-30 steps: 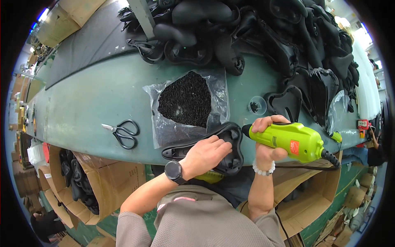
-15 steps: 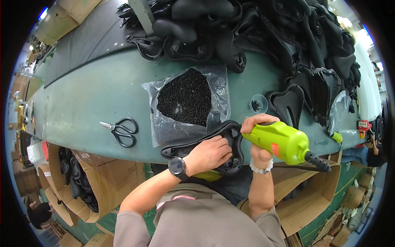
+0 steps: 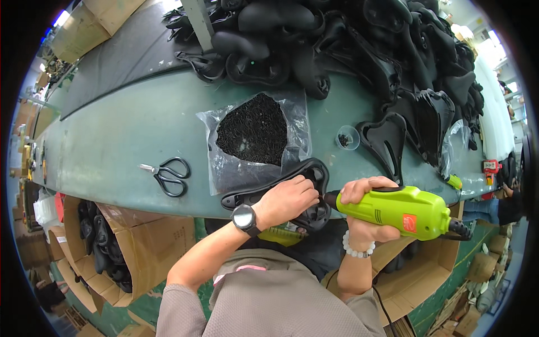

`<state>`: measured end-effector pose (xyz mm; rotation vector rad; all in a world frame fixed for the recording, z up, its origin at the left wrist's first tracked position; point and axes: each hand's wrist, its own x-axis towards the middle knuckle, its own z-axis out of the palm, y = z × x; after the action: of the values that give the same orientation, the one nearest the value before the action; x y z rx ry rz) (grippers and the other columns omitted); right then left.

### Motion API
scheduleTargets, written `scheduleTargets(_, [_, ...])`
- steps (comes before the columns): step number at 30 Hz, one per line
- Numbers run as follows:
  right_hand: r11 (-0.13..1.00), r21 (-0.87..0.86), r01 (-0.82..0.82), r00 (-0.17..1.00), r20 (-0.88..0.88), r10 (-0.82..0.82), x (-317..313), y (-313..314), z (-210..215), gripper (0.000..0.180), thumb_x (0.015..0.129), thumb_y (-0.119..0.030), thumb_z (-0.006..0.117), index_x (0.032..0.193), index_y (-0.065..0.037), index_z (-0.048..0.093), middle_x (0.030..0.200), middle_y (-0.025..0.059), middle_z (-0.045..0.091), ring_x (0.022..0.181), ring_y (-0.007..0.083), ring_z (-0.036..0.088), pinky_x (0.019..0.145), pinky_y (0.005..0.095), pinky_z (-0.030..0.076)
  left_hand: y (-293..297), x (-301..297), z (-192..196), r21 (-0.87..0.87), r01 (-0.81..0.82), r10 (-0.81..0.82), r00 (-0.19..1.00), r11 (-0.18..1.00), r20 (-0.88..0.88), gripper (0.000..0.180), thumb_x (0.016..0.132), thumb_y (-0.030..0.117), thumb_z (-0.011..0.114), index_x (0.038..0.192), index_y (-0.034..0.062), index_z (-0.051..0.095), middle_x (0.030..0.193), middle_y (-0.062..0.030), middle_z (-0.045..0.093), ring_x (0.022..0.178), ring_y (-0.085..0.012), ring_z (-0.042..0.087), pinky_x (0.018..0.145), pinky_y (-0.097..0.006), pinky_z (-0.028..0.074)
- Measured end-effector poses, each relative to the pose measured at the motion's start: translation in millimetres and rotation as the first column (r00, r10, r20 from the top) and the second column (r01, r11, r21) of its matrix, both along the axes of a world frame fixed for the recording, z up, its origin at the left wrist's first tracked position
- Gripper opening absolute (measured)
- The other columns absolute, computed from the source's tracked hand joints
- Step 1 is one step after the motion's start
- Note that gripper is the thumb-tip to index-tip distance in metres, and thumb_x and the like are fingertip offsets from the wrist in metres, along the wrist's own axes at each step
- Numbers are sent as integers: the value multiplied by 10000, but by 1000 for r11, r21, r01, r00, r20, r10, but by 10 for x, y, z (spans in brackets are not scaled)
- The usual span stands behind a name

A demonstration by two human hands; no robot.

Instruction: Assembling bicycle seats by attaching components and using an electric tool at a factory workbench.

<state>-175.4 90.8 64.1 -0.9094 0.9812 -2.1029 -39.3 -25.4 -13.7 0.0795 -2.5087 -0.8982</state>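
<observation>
An upturned black bicycle saddle lies at the table's front edge, its hollow underside facing me. My left hand, with a dark watch on the wrist, lies over it with fingers curled down onto it; the fingertips are partly hidden. My right hand is wrapped round a lime-green electric screwdriver. Its dark nose points left, at the saddle's wide end, close to my left fingers; the bit's tip cannot be made out. Just beyond the saddle, an opened clear plastic bag holds a heap of small black screws.
Scissors with black handles lie to the left. A small clear cup with a few screws stands right of the bag, beside black saddle shells. Black saddles are piled at the back. Cardboard boxes stand below the table edge.
The screwdriver has come down and swung round so its nose lies lower, beside the saddle. My left hand has shifted slightly right and up over the saddle.
</observation>
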Motion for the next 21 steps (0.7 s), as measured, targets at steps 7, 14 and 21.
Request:
scheduleTargets(7, [988, -24, 154, 987, -42, -155, 65, 119, 26, 1008, 678, -890, 570, 1227, -48, 497, 825, 88, 596, 685, 216, 580, 709, 364, 476, 40, -39, 227, -241, 58, -51, 998, 969, 35, 169, 814, 165, 691, 916, 48, 625, 847, -40, 570, 817, -214, 558, 760, -312, 491])
scheduleTargets(14, [973, 69, 220, 968, -139, -209, 160, 329, 43, 1021, 663, -889, 589, 1224, -41, 492, 814, 88, 579, 691, 216, 566, 698, 353, 468, 96, -33, 319, -157, 134, -125, 990, 978, 66, 260, 794, 103, 667, 1037, 25, 616, 963, -68, 608, 899, -245, 588, 830, -333, 505])
scheduleTargets(21, [981, 54, 187, 982, -38, -185, 195, 571, 29, 942, 678, -722, 754, 1224, -6, 476, 853, 116, 579, 768, 247, 578, 690, 369, 494, -6, 83, 135, -2, 63, -62, 990, 998, 123, 276, 805, 22, 587, 1081, 3, 604, 946, -98, 626, 897, -282, 606, 811, -369, 519])
